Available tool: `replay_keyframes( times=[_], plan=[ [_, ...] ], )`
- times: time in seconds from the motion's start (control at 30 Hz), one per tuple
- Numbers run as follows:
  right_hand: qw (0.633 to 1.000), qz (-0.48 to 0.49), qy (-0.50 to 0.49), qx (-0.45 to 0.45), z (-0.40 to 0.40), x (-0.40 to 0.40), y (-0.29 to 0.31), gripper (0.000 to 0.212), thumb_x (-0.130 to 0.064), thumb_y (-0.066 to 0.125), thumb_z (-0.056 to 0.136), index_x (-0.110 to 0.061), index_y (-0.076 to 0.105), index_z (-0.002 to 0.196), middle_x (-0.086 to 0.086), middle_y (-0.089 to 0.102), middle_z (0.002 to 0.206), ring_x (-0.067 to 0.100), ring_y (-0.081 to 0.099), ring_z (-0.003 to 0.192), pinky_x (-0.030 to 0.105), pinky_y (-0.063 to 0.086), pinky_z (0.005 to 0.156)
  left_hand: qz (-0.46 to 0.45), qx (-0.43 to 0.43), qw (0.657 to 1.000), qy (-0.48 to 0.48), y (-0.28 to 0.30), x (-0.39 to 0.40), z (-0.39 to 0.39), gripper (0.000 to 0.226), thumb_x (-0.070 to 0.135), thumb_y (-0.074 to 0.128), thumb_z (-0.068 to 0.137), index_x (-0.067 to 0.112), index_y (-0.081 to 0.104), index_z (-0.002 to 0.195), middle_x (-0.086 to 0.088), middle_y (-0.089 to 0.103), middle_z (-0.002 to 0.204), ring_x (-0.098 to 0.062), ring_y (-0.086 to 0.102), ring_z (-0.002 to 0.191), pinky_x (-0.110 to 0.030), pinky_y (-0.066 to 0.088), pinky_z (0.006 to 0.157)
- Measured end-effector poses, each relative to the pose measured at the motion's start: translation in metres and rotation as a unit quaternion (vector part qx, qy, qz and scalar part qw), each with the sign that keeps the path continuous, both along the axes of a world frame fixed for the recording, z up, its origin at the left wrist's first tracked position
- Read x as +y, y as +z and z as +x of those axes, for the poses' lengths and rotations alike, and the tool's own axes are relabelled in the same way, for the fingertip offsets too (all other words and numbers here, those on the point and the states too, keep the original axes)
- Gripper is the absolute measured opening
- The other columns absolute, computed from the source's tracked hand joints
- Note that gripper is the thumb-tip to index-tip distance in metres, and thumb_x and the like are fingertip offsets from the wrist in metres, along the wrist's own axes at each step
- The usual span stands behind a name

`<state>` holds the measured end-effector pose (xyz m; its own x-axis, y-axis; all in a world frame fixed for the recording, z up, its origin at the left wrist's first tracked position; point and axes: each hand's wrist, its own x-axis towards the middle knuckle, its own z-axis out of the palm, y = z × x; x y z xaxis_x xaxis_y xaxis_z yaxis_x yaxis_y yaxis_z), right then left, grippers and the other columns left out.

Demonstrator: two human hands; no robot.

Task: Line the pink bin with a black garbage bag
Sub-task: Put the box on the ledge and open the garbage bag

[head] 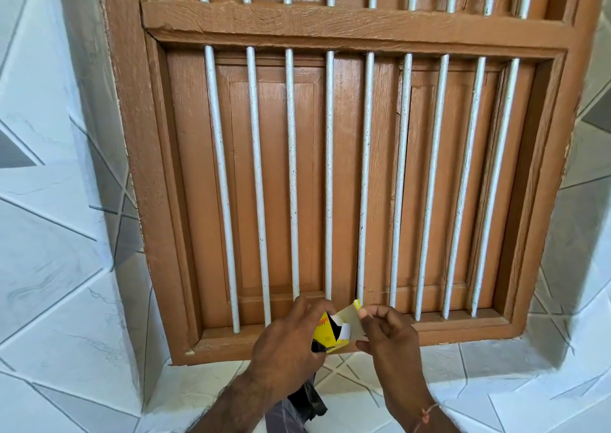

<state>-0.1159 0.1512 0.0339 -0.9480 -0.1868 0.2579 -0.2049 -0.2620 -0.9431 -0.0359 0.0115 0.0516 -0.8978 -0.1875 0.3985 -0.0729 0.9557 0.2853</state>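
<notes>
The left hand (287,336) grips the yellow box (325,331) while the right hand (385,328) pinches its flap (352,320) open, seemingly to free the black bag (307,399) dangling below; no bin is visible.

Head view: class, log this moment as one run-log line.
left hand: grips yellow box | right hand: pinches box flap | black bag: hangs below | pink bin: unseen

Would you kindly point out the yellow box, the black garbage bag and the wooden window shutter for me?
yellow box (323,332): head view, on its yellow front face.
black garbage bag (309,399): head view, on the crumpled part hanging below the left hand.
wooden window shutter (274,184): head view, on the left panel behind the bars.
</notes>
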Motion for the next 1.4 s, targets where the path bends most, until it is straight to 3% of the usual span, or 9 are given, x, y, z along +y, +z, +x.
replay_keyframes(
  times=[0.23,0.3,0.5,0.8,1.0,1.13,1.27,1.33,1.4],
  plan=[
    [0.993,0.081,0.005,0.084,0.007,-0.012,-0.005,0.015,-0.005,0.071,0.08,-0.019,0.07,0.077,0.003,0.074,0.078,0.019,0.068,0.079,0.036,0.057,0.075,0.018,0.027,0.999,0.018,0.005,0.007,0.001,0.069,0.032,0.069,0.076,0.049,0.024,0.126,0.02,0.045,0.131,-0.013,0.061,0.09,-0.021,0.042,0.062],
    [0.995,0.069,-0.012,0.071,0.008,-0.015,-0.006,0.012,-0.007,0.074,0.078,-0.017,0.069,0.076,0.003,0.073,0.076,0.02,0.068,0.079,0.035,0.056,0.074,0.022,0.031,0.999,0.02,0.007,0.008,0.002,0.071,0.034,0.07,0.077,0.049,0.022,0.127,0.019,0.046,0.133,-0.011,0.061,0.092,-0.019,0.04,0.062],
    [0.993,0.05,-0.011,0.104,0.018,-0.016,-0.005,0.006,-0.01,0.071,0.082,-0.014,0.07,0.077,-0.007,0.073,0.077,0.005,0.066,0.072,0.009,0.049,0.064,0.02,0.041,0.999,0.03,0.008,0.011,0.006,0.075,0.037,0.07,0.078,0.045,0.02,0.133,0.017,0.046,0.136,-0.011,0.061,0.097,-0.016,0.038,0.065],
    [0.989,0.072,-0.065,0.114,0.022,-0.022,-0.016,0.014,-0.015,0.068,0.086,-0.025,0.068,0.076,-0.019,0.07,0.079,0.004,0.066,0.078,0.018,0.051,0.069,-0.002,0.047,0.998,0.032,0.007,0.014,0.006,0.077,0.04,0.07,0.079,0.042,0.019,0.138,0.014,0.044,0.141,-0.016,0.063,0.102,-0.025,0.051,0.076],
    [0.96,0.133,-0.116,0.216,0.024,-0.022,-0.031,0.012,-0.021,0.069,0.084,-0.032,0.066,0.087,-0.02,0.067,0.094,0.007,0.063,0.089,0.017,0.051,0.073,0.004,0.055,0.998,0.023,0.007,0.016,0.005,0.076,0.041,0.067,0.08,0.04,0.02,0.139,0.012,0.044,0.143,-0.017,0.063,0.101,-0.029,0.055,0.078],
    [0.983,0.112,-0.087,0.115,0.017,-0.026,-0.034,0.012,-0.017,0.07,0.083,-0.025,0.064,0.075,-0.006,0.072,0.082,0.01,0.067,0.083,0.024,0.054,0.072,-0.007,0.03,0.999,0.013,0.005,0.016,0.004,0.077,0.042,0.068,0.078,0.042,0.02,0.139,0.013,0.046,0.143,-0.018,0.062,0.106,-0.029,0.052,0.08],
    [0.978,0.138,-0.158,0.004,-0.004,-0.022,-0.045,0.007,-0.015,0.069,0.082,-0.015,0.064,0.078,0.0,0.068,0.081,0.017,0.063,0.076,0.029,0.042,0.07,0.011,-0.018,0.999,0.045,0.007,0.004,0.01,0.07,0.049,0.07,0.075,0.041,0.035,0.134,0.014,0.051,0.135,-0.016,0.057,0.113,-0.03,0.048,0.083],
    [0.969,0.169,-0.181,-0.015,-0.016,-0.018,-0.061,0.008,-0.017,0.068,0.083,-0.011,0.063,0.082,0.005,0.067,0.082,0.027,0.062,0.078,0.029,0.04,0.071,0.101,-0.013,0.993,0.058,0.006,-0.011,0.017,0.049,0.052,0.069,0.076,0.039,0.054,0.12,0.015,0.06,0.12,-0.01,0.06,0.103,-0.027,0.049,0.079],
    [0.961,0.21,-0.182,-0.004,-0.026,-0.016,-0.077,0.013,-0.021,0.066,0.084,-0.009,0.06,0.085,0.008,0.066,0.081,0.033,0.062,0.082,0.032,0.041,0.07,0.218,0.038,0.973,0.059,0.008,-0.025,0.024,0.02,0.046,0.068,0.082,0.03,0.065,0.094,0.008,0.068,0.091,-0.007,0.061,0.077,-0.027,0.05,0.067]
  ],
)
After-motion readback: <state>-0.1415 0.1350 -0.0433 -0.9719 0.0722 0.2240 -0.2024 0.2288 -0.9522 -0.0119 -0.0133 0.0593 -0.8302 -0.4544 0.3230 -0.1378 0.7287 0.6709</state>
